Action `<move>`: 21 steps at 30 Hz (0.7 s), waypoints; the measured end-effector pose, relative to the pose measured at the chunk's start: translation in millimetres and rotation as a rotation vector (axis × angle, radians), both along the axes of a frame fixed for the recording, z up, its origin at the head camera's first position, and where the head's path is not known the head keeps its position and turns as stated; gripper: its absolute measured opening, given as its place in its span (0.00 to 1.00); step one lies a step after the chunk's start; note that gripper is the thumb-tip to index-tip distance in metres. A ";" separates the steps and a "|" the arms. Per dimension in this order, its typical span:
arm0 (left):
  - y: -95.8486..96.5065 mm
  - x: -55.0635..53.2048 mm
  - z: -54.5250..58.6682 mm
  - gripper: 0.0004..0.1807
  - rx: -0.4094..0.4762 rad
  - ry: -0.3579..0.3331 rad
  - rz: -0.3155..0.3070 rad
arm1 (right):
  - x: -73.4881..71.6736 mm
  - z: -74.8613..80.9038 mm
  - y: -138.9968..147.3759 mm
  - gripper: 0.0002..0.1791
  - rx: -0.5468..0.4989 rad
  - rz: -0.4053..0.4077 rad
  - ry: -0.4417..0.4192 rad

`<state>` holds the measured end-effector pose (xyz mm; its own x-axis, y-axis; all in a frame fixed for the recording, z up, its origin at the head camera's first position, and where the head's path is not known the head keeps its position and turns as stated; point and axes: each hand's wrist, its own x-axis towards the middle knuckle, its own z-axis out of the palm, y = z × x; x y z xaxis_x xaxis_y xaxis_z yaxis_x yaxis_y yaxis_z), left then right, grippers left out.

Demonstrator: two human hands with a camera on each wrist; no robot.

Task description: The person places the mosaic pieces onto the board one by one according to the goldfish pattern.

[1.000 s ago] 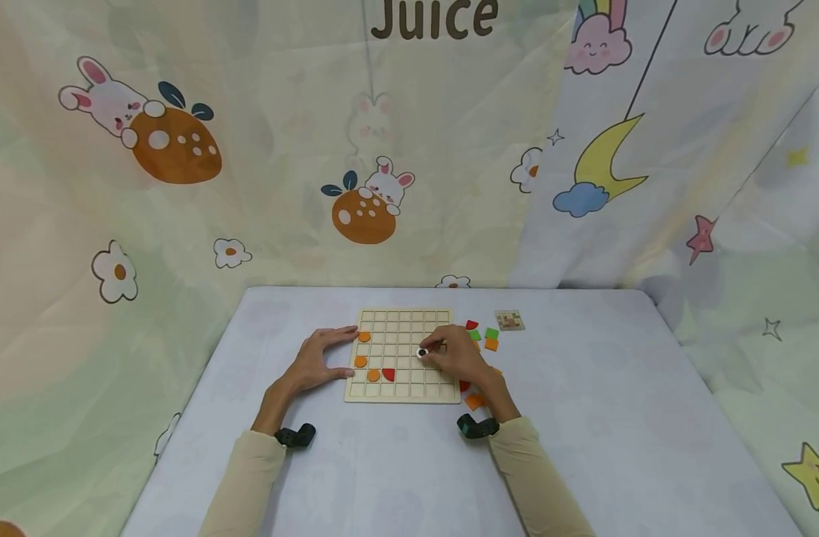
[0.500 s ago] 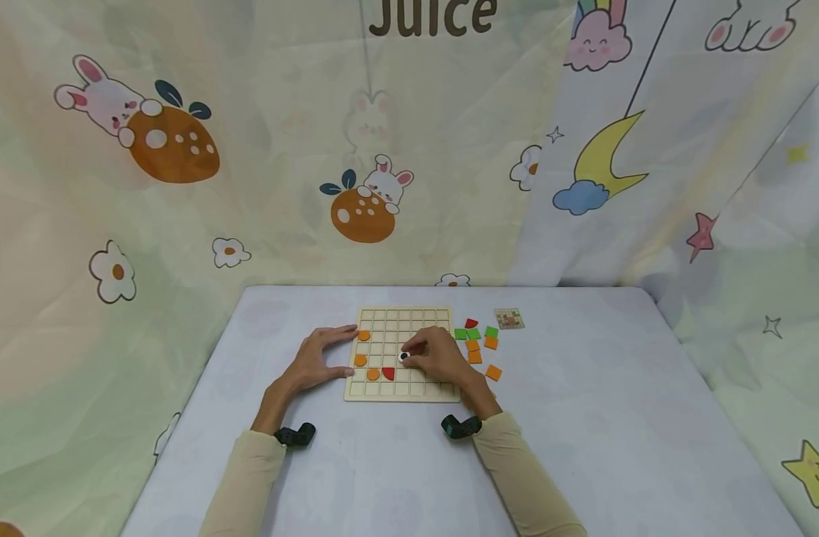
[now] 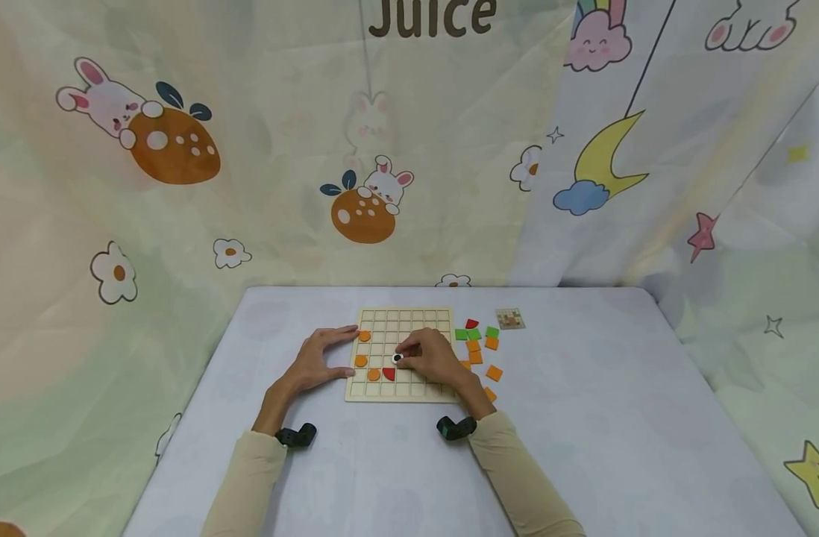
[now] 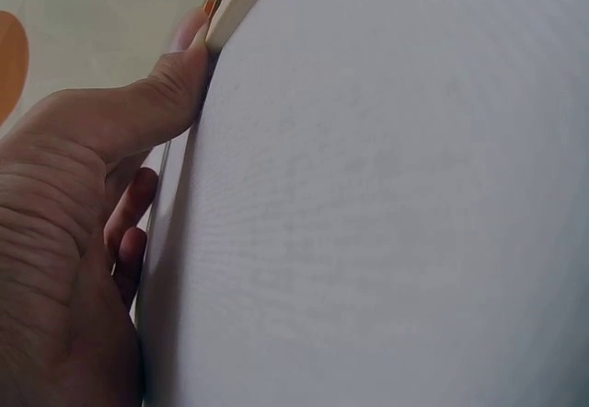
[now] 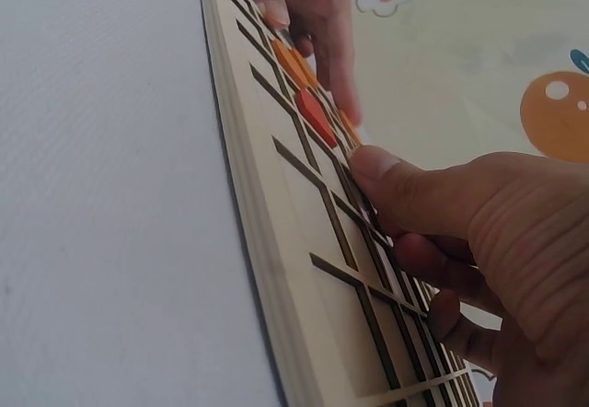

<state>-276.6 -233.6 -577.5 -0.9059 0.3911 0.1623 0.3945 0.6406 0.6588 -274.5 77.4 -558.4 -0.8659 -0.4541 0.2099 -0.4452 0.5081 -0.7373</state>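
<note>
- Board [image 3: 403, 390] in the head view: its left edge is touched by the left hand [image 3: 313, 363], thumb and fingers held well apart. A black-and-white disc [image 3: 397, 359] is pinched by the right hand [image 3: 435, 358] over the grid, near a red piece [image 3: 388, 374] (whether the disc touches the board cannot be told). Loose orange and green tiles [image 3: 475, 358], shown in this view alone, are scattered at the board's right.
- Left wrist view: the left thumb [image 4: 166, 94] is seen laid against the board's edge; most of the board is cut off at the top, and the other fingers are partly hidden.
- Right wrist view: raised grid ridges are shown up close; the disc is obscured by the pinching hand.
</note>
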 end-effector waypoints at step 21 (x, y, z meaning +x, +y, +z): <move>-0.8 -0.9 -0.9 0.44 -0.001 0.008 -0.008 | 5.1 -0.6 -9.2 0.07 0.034 -0.019 -0.003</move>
<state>-277.5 -234.4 -578.4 -0.9015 0.3982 0.1694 0.4049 0.6379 0.6551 -269.4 68.2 -558.9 -0.8749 -0.4447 0.1920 -0.4333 0.5415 -0.7205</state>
